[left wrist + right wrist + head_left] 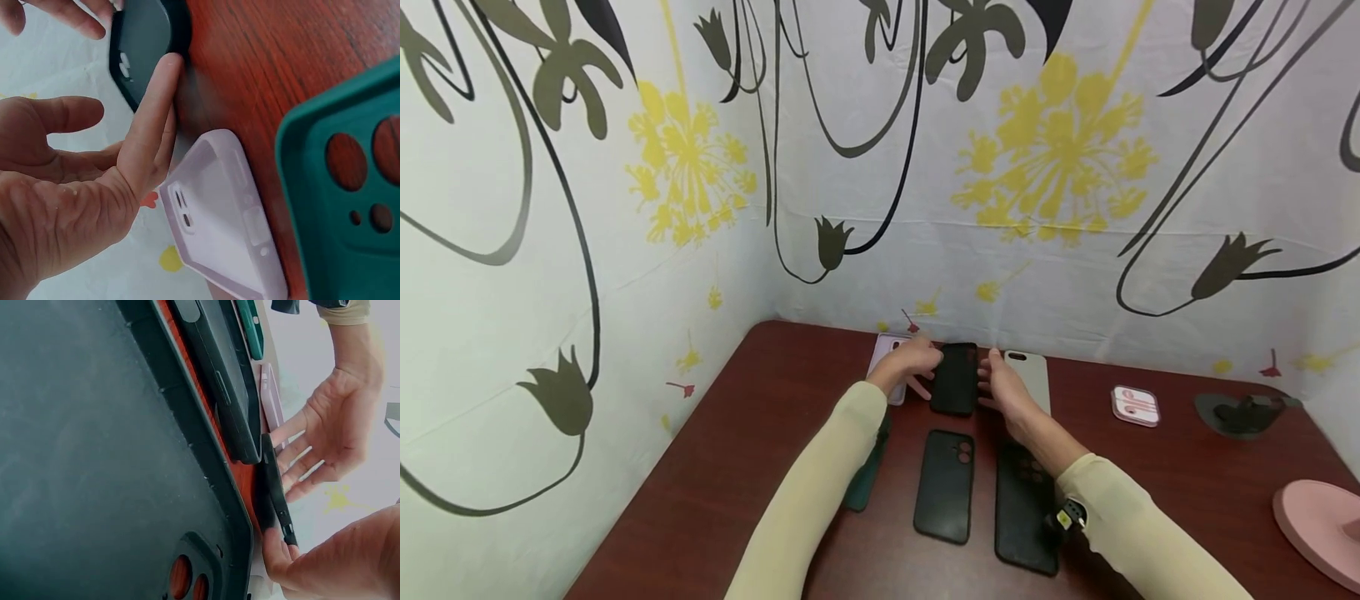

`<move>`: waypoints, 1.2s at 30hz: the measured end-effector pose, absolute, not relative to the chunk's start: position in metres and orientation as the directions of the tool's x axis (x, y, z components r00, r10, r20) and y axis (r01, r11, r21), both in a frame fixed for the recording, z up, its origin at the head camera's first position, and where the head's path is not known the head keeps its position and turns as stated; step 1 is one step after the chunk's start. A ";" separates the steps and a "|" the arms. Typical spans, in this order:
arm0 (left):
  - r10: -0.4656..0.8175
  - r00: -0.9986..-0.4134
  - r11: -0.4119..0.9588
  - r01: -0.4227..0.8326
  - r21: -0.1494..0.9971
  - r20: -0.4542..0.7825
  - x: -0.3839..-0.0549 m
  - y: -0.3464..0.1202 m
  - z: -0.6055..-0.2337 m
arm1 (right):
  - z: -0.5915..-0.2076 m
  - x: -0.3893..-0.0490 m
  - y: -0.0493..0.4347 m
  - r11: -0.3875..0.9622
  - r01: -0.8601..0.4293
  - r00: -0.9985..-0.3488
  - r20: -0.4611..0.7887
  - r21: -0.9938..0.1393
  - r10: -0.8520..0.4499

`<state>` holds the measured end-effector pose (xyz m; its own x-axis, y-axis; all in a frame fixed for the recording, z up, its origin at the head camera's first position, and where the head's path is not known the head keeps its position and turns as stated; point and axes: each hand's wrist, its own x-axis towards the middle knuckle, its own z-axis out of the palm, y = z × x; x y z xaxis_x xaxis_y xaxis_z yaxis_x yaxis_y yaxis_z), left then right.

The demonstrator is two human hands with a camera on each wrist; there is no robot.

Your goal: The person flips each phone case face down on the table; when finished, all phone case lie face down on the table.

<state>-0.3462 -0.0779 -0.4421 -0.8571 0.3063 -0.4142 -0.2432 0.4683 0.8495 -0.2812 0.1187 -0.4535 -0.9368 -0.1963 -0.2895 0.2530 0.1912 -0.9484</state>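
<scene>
A black phone case (955,379) is between my two hands in the back row on the table. My left hand (917,358) touches its left side with extended fingers, the thumb held apart in the left wrist view. On the opposite side, my right hand (1009,392) has its fingertips right at the edge. A lilac case (219,212) lies beside my left hand, and a pale grey case (1033,375) to the right. Nearer the front are a green case (865,482), partly hidden by the left sleeve, a dark case (945,492) and a larger black case (1024,517) under the right forearm.
Earphones in a square clear box (1136,406) lie at the right of the dark red table (715,467). Past them is a black holder (1240,415), with a round pink base (1318,525) at the right edge. Patterned cloth (880,192) hangs behind and at left.
</scene>
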 end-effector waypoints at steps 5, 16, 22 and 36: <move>0.294 -0.844 0.481 -0.275 0.833 -0.449 -0.349 -0.078 -0.442 | -0.450 -0.283 0.119 0.175 0.279 -0.930 -0.311 -0.944 -0.196; 0.272 -0.849 0.529 -0.262 0.808 -0.453 -0.347 -0.073 -0.438 | -0.448 -0.285 0.118 0.162 0.292 -0.924 -0.321 -0.943 -0.208; 0.216 -0.881 0.587 -0.228 0.777 -0.421 -0.346 -0.069 -0.442 | -0.450 -0.285 0.118 0.128 0.297 -0.932 -0.316 -0.946 -0.178; 0.192 -0.904 0.623 -0.189 0.759 -0.383 -0.339 -0.064 -0.443 | -0.451 -0.284 0.114 0.049 0.275 -0.951 -0.279 -0.960 -0.136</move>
<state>-0.3388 -0.0642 -0.4431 -0.9037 0.1919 -0.3827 -0.1890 0.6232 0.7589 -0.2836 0.1138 -0.4513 -0.9507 -0.1356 -0.2788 0.2746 0.0494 -0.9603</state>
